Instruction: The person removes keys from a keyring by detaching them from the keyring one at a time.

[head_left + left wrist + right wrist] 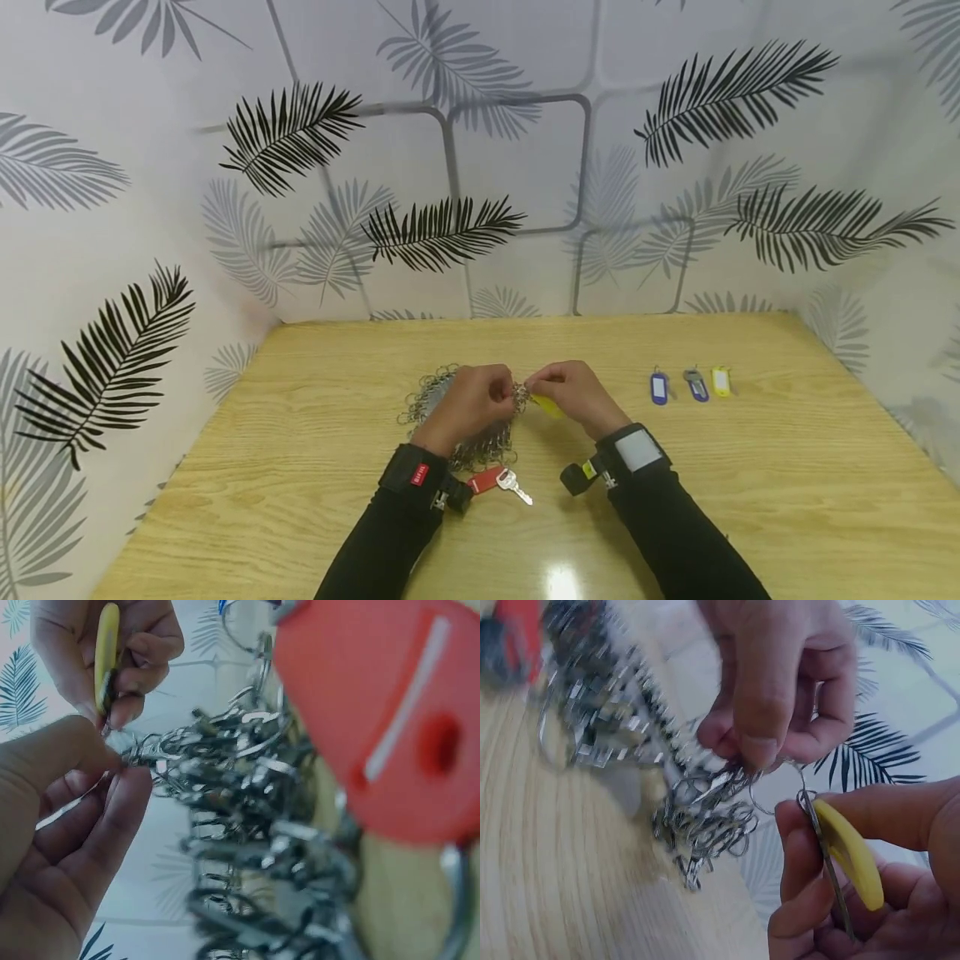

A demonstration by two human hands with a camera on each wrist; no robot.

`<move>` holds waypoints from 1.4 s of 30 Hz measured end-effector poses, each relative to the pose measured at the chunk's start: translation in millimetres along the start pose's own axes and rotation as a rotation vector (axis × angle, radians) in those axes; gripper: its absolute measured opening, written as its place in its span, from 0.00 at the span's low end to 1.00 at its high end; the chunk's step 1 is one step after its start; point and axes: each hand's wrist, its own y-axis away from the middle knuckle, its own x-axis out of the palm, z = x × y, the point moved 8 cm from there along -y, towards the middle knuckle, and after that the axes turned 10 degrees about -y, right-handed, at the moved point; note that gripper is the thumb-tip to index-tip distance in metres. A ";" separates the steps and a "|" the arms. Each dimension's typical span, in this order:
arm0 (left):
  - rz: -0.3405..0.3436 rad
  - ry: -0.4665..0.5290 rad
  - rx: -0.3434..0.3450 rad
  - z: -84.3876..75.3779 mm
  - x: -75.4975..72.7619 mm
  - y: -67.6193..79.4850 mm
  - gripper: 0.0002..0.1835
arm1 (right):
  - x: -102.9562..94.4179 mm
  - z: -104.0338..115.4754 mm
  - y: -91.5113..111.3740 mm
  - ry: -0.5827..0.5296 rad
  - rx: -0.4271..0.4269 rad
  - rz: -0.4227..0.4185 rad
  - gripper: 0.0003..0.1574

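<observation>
Pinching a bunch of metal rings (705, 821) between curled thumb and fingers of the left hand (468, 404), at the right side of a crowded cluster of clasps (491, 446) set about a grey disc (436, 395) on the tabletop (315, 467). Gripped one yellow tag (861, 866) in the right hand (576, 392), likewise by curled fingers and thumb, near the left fingertips and right of the cluster. Saw a thin metal piece (834, 889), edge-on, just beside the yellow tag, and a small ring (805, 798) at the upper end of both. Traced a larger thin ring (753, 796) below the left fingertips; could not tell whether joined to the yellow tag. Found one red tag (486, 481) flat on the tabletop near the left wrist, with one silver key (514, 485) against its right end, shaft toward the lower right in the head view. Counted three further tags in a row toward the right, well apart from the cluster: a blue tag (659, 388) with pale label, a second blue tag (699, 388) partly under a grey key (692, 375), and a second yellow tag (721, 382). Listed also two black sleeves (390, 533) and, behind, a pale wall covering (517, 167) with printed black and grey fronds.
</observation>
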 end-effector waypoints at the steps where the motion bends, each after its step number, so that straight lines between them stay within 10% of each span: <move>1: 0.002 0.009 -0.007 0.2 -0.3 0.1 0.08 | -0.2 0.0 -0.3 -0.005 -0.003 0.001 0.10; 42: -0.007 0.046 -0.056 -0.5 -0.7 -0.4 0.11 | 7.5 2.1 1.0 -0.103 -0.020 0.077 0.13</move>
